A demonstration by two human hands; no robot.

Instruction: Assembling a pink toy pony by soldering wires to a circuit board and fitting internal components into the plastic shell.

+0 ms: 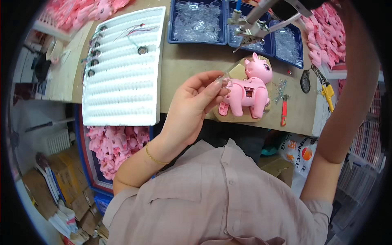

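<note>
A pink toy pony (239, 96) lies on a yellowish block (218, 116) on the bench, an opening in its side showing parts inside. My left hand (196, 96) is at the pony's rear end, thumb and fingers pinched on a small clear plastic piece (226, 76). Whether that piece touches the pony I cannot tell. Above the block hangs the metal head of a bench machine (251, 30), its thin tip pointing down near the pony's head. My right arm reaches up past the machine's right side; the right hand lies beyond the upper edge.
Behind the block stand blue bins (196, 22) of clear plastic parts. A white ridged foam tray (122, 77) with wired round parts lies left. Right of the block are a red-handled cutter (284, 110), small loose parts (281, 90) and a yellow soldering iron (328, 94). Pink parts (326, 34) pile up far right.
</note>
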